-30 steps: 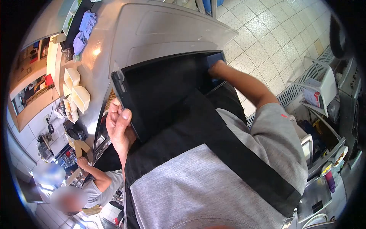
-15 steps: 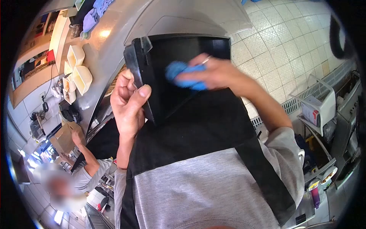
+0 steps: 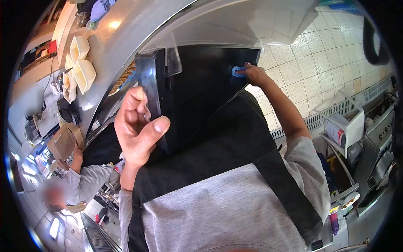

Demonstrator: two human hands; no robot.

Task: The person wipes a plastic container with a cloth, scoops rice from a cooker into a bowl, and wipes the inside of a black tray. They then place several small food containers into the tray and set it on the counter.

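Observation:
A wide black panel with a thick left edge is held tilted in front of my apron. My left hand grips that thick edge, thumb in front and fingers curled behind. Near the panel's far right corner, my right hand presses a bunched blue cloth against the dark surface. Beyond the panel's top edge stretches a curved clear plastic cover, with a small clear flap at the upper left.
A metal counter runs along the left, carrying cream containers. Further left, a co-worker in a grey sleeve handles a cardboard box. Tiled floor lies to the right, beside a white rack and metal kitchen equipment.
My right hand has slid the blue cloth from the panel's middle to its far right corner. My left hand keeps its grip on the edge. The view has shifted slightly.

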